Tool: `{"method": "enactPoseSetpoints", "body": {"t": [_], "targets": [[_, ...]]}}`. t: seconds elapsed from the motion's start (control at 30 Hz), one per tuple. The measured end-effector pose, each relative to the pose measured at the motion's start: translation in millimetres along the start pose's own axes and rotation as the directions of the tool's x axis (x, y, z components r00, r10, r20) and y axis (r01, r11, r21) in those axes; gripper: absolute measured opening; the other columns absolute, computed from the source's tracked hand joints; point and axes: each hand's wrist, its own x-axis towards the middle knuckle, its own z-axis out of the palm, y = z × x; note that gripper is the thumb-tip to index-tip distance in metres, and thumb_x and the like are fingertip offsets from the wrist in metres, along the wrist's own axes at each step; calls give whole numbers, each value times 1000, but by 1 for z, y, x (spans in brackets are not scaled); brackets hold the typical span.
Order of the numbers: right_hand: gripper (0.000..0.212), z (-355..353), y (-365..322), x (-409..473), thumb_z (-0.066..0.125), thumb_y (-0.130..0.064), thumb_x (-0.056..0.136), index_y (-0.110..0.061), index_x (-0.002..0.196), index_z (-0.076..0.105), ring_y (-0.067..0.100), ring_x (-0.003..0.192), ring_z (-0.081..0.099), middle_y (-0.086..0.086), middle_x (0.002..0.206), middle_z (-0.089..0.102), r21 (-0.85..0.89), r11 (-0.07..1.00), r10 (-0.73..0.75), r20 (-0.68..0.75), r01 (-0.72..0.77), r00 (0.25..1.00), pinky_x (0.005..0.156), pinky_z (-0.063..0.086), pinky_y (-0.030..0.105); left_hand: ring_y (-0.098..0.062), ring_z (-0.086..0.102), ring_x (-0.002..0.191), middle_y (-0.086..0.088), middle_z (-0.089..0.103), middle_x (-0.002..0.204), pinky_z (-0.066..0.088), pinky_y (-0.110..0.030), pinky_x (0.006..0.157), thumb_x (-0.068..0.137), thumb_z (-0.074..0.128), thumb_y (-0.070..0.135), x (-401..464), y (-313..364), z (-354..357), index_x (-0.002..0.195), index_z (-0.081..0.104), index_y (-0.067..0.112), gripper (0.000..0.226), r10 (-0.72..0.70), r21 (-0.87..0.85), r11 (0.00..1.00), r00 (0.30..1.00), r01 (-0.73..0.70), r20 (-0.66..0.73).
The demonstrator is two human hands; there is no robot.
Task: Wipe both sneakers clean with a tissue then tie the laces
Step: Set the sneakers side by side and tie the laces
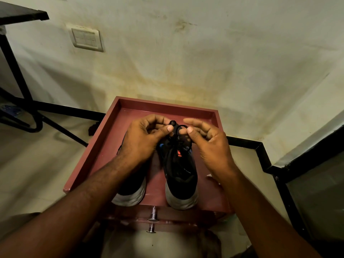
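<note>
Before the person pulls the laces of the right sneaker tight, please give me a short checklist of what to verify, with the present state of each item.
1. Left hand has a grip on a lace loop: ok, thumb and fingers pinch the black laces.
2. Right hand has a grip on the other loop: ok, thumb and forefinger pinch it.
3. Right sneaker sits flat on the red cabinet top: ok.
4. Left sneaker is out of the way: ok, it stands beside and apart.
5. Left sneaker's laces tied: cannot tell, the left forearm hides them.
6. Knot formed correctly: cannot tell, fingers cover it.
</note>
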Motion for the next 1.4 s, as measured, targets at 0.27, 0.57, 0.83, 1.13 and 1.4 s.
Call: {"method": "enactPoseSetpoints", "body": {"t": [0.27, 0.57, 0.83, 1.13, 1.4], "targets": [[28, -4, -1, -1, 69, 5, 92, -5, 118, 74, 14, 98, 77, 4, 104, 81, 117, 992, 35, 125, -50, 992, 84, 57, 19, -31, 77, 86, -14, 77, 89, 59, -39, 85, 88, 78, 9, -2, -1, 3, 97, 75, 14, 11, 2, 5, 1000, 996, -2, 85], [28, -6, -10, 4, 55, -17, 101, -5, 80, 70, 24, 118, 69, 16, 130, 70, 523, 840, 78, 146, -144, 986, 96, 56, 35, -31, 76, 84, -18, 77, 87, 59, -41, 84, 89, 75, 6, -2, 1, 4, 97, 74, 8, 9, -9, -47, 999, 999, 11, 40], [29, 2, -15, 6, 57, -34, 97, -17, 82, 74, 20, 77, 72, 0, 69, 63, 757, 619, 237, 73, -208, 969, 80, 62, 35, -30, 74, 84, -20, 76, 88, 58, -49, 90, 91, 74, 7, -3, 0, 4, 99, 73, 6, 8, -103, -184, 978, 994, 97, -24], [25, -11, 2, 20, 59, -42, 100, -20, 90, 66, 10, 76, 62, -4, 85, 66, 635, 750, 397, -205, -187, 894, 78, 51, 26, -29, 74, 86, -19, 75, 88, 59, -45, 90, 90, 73, 6, -1, -1, 4, 101, 72, 3, 11, -110, -188, 977, 993, 100, -46], [39, -43, 4, 23, 52, -54, 102, -21, 81, 55, 6, 45, 41, -7, 59, 47, 577, 729, 531, -140, -367, 836, 42, 34, 20, -29, 75, 86, -23, 75, 91, 60, -44, 88, 90, 74, 6, 0, -2, 3, 101, 72, 3, 12, -111, -172, 980, 992, 101, -52]]}}
